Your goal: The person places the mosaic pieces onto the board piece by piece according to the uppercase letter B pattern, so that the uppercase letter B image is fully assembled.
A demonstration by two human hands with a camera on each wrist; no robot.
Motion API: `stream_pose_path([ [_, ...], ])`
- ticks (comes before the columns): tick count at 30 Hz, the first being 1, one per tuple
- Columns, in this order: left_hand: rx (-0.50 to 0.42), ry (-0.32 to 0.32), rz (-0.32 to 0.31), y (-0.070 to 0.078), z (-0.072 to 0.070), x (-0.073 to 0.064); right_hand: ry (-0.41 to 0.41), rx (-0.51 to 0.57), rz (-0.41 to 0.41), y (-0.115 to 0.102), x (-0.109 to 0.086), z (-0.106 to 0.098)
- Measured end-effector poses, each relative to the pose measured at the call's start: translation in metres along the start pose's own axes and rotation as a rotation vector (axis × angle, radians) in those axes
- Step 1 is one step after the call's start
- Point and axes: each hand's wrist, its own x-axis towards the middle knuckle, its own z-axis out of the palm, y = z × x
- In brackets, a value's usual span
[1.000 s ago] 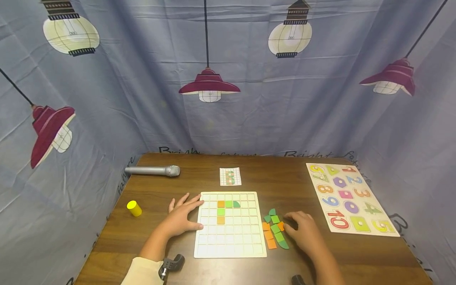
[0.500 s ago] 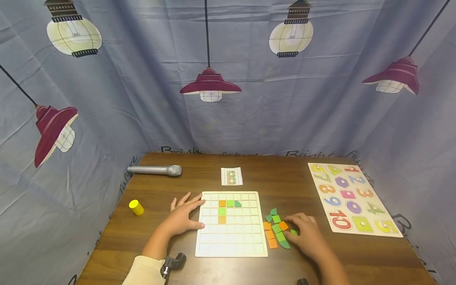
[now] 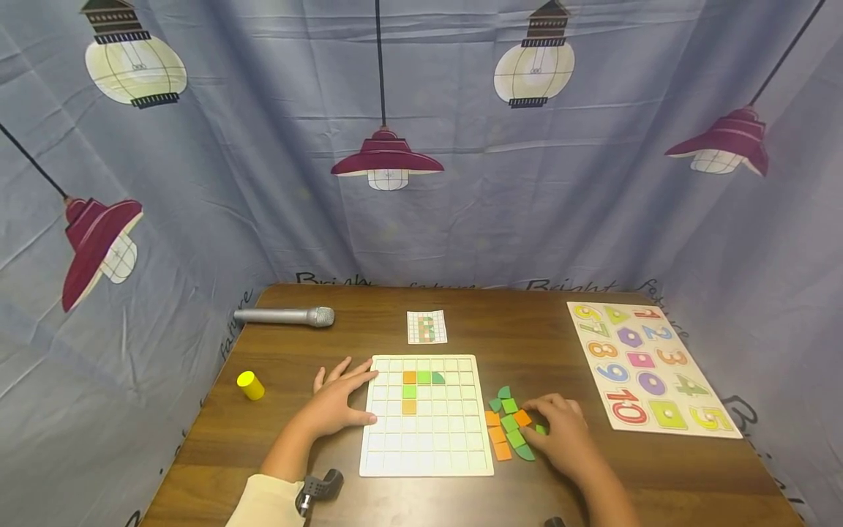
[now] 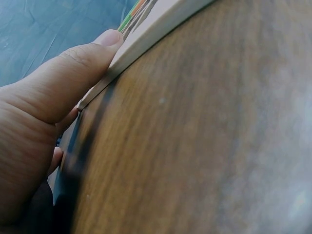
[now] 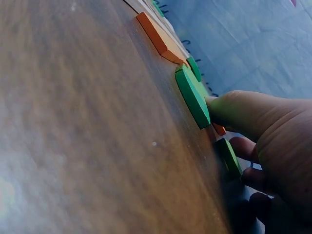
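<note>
A pale square grid board (image 3: 428, 443) lies on the table, with orange, light green and dark green pieces in its upper cells. My left hand (image 3: 339, 402) rests spread against its left edge; in the left wrist view the thumb (image 4: 83, 68) touches the rim. To the board's right lies a cluster of loose orange tiles (image 3: 495, 435) and green tiles (image 3: 509, 423). My right hand (image 3: 563, 432) is bent over the cluster's right side, thumb tip right at the rounded dark green piece (image 5: 194, 97) in the right wrist view. One green tile (image 5: 229, 156) lies beside its fingers, partly hidden.
A small printed pattern card (image 3: 426, 327) lies behind the board. At the back left is a silver microphone (image 3: 286, 316), with a yellow cylinder (image 3: 250, 385) nearer. A number-and-shape puzzle board (image 3: 648, 369) occupies the right side. A grey-blue curtain (image 3: 421, 241) encloses the table.
My right hand has shifted slightly, uncovering more of an orange tile and showing a light green tile under its palm side. My left hand stays on the board's edge.
</note>
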Motion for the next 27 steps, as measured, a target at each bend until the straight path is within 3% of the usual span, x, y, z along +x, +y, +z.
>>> stream_pose_path([
  [10,0.000,0.003,0.005,0.002,-0.001,-0.002,0.069,0.028,-0.025,-0.014,0.006,-0.003],
  [18,0.000,0.016,0.016,0.002,-0.002,0.000,0.040,0.131,-0.012,-0.057,0.016,0.011],
  [23,0.002,0.017,0.012,0.000,-0.001,0.000,0.061,0.130,-0.036,-0.087,0.019,0.028],
  [27,-0.003,0.027,0.008,0.000,0.001,-0.001,0.080,0.138,-0.006,-0.108,0.022,0.041],
])
